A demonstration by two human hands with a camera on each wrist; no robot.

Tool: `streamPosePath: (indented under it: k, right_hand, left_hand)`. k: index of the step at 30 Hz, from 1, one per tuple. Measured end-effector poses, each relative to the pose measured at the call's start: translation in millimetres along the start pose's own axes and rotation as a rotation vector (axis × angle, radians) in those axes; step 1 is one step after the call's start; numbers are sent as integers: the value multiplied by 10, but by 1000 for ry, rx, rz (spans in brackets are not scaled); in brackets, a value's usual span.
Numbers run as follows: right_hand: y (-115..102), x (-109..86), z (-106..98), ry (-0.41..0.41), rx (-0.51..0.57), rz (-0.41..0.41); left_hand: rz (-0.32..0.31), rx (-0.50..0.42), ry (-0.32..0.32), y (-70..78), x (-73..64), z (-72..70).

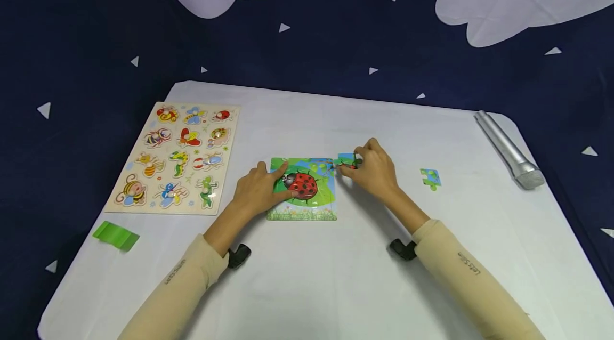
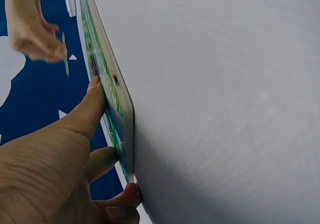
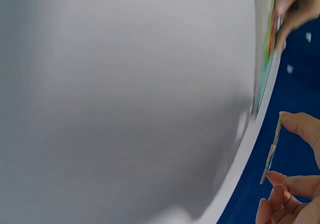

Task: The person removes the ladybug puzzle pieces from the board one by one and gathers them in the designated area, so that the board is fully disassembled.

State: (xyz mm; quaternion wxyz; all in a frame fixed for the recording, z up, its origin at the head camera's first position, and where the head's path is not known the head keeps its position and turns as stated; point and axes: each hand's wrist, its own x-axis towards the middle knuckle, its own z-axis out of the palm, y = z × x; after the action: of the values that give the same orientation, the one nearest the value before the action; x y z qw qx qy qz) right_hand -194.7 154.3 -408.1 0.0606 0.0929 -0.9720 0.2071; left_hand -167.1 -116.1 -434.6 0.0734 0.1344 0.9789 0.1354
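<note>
Broadly, a dark blue backdrop (image 1: 326,47) patterned with white clouds and triangles rises behind a white-covered desk (image 1: 364,276), the biggest surface in reach. On its left side lies a wooden insect board (image 1: 165,151), presumably set aside there to leave the middle free for both hands. Next in size, the ladybug puzzle (image 1: 307,207) lies flat at the centre, between the person's arms, where each hand can reach it comfortably. The left hand (image 1: 256,188) is spread over its left part, thumb and index finger well apart and touching the face, other fingertips at the edge; it seems to be steadying the puzzle rather than lifting it. The right hand (image 1: 376,169) is nearly closed, pinching something small just beyond the puzzle's upper right corner. Near the desk's right edge rests a silver tube (image 1: 508,151) with a wider end, well away from the work, and at the left a green strip (image 1: 116,236) lies below the insect board. Smallest are two puzzle pieces: the held piece (image 3: 271,151), gripped by opposite edges and clear of the desk, probably so it can be turned easily, and a loose piece (image 1: 433,176) lying to the right, within easy reach.
</note>
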Motion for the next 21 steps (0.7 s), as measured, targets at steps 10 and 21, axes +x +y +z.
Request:
streamPosePath:
  k: [10, 21]
  right_hand:
    - [732, -214, -319, 35, -30, 87]
    - [1039, -271, -375, -112, -14, 149]
  left_hand:
    - [-1, -4, 1, -11, -3, -2]
    - [0, 0, 9, 28, -2, -23]
